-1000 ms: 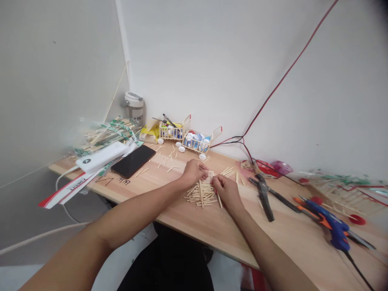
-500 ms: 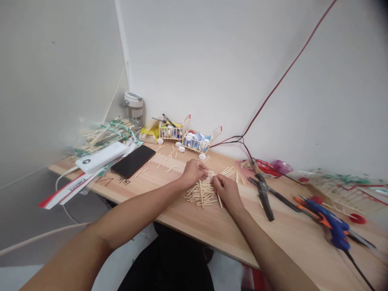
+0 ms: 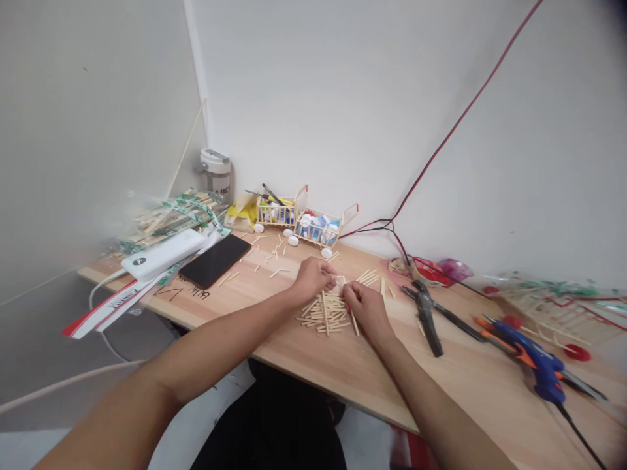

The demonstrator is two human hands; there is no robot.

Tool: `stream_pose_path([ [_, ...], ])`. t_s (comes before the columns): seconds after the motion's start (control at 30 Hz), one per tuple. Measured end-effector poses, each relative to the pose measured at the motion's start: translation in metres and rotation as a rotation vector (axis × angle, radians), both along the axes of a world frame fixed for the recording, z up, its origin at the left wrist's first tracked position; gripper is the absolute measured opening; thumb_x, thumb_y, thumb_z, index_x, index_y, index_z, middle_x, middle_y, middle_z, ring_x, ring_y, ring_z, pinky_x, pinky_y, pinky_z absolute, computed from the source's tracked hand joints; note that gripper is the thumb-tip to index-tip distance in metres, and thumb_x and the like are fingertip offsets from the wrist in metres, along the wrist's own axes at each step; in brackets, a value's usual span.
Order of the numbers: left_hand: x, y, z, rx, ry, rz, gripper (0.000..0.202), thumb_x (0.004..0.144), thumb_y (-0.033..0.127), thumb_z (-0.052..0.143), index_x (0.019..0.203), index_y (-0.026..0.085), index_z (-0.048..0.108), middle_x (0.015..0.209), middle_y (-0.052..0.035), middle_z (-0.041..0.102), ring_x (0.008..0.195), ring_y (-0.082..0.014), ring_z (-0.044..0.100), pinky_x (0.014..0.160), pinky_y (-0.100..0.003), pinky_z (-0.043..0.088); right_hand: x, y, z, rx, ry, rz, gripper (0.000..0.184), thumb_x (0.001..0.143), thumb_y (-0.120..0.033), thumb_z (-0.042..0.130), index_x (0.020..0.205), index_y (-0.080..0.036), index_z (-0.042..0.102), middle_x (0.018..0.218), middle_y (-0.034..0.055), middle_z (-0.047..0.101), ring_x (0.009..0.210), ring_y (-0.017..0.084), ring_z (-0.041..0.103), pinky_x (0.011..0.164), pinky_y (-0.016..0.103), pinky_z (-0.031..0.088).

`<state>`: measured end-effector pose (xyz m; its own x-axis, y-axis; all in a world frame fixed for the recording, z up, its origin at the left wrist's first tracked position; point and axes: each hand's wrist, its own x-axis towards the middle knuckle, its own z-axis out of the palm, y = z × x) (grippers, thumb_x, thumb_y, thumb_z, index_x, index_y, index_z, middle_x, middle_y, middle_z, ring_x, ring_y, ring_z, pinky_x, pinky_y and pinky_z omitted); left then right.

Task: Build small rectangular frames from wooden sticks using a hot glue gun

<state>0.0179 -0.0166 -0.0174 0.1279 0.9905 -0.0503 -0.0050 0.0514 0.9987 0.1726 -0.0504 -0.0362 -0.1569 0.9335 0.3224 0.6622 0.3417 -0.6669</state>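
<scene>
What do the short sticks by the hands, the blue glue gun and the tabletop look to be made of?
Short sticks: likely wood or bamboo, apparently uncoated; pale straw colour, no clear shine.
Blue glue gun: probably moulded plastic, smooth-looking; its body is a strong, even colour.
Tabletop: wood or wood-look laminate, low sheen; grain-like bands show, but solid or veneer can't be told.

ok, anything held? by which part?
Apparently a small pale stick piece, by opposite sides, between left hand and right hand; exact contact can't be told.
</scene>
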Motion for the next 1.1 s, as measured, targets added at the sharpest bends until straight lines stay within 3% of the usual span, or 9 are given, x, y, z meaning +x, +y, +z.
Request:
stream_pose_path([
  [1.1, -0.0003, -0.0012, 0.0018, 0.013, -0.005, 0.007, 0.011, 0.072, -0.003, 0.058, 0.068, 0.007, 0.063, 0.050, 0.0005, 0.061, 0.046, -0.0078, 0.056, 0.052, -0.020, 0.048, 0.0009, 0.0010, -0.0021, -0.014, -0.001, -0.013, 0.028, 0.085, -0.028, 0.043, 0.061, -0.019, 0.055, 0.052, -0.0026, 0.053, 0.055, 0.013, 0.050, 0.055, 0.023, 0.033],
])
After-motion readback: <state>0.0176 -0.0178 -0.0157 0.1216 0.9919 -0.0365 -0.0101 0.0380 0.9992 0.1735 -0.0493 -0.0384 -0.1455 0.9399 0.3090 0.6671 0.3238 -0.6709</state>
